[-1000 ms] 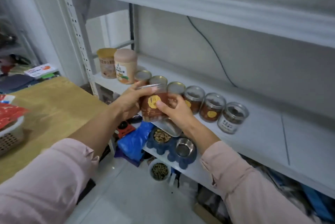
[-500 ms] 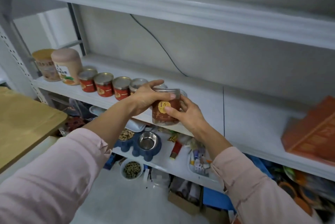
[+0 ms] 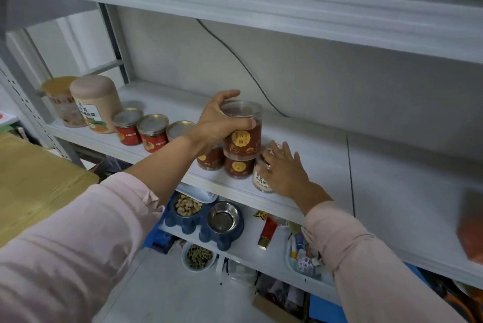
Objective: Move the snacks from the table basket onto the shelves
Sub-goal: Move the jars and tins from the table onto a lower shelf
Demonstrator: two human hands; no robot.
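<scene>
Item: clear plastic jar of brown snacks, round yellow label (image 3: 243, 137).
Location: grey metal middle shelf (image 3: 326, 160), on top of a matching jar (image 3: 239, 168) in the row.
Hold: my left hand (image 3: 215, 124) curls round its lid and side.
Change: my right hand (image 3: 285, 172), on this jar half a second ago, has let go. Its straight fingers now touch a white-labelled jar (image 3: 261, 180) just beside.
Reading: stacking nearly done.
Unseen: whether the jar sits flush; the basket, out of frame.

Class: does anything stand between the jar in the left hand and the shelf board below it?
Yes. A brown jar stands on the shelf directly under the held jar, which the left hand grips; whether they touch is unclear.
</scene>
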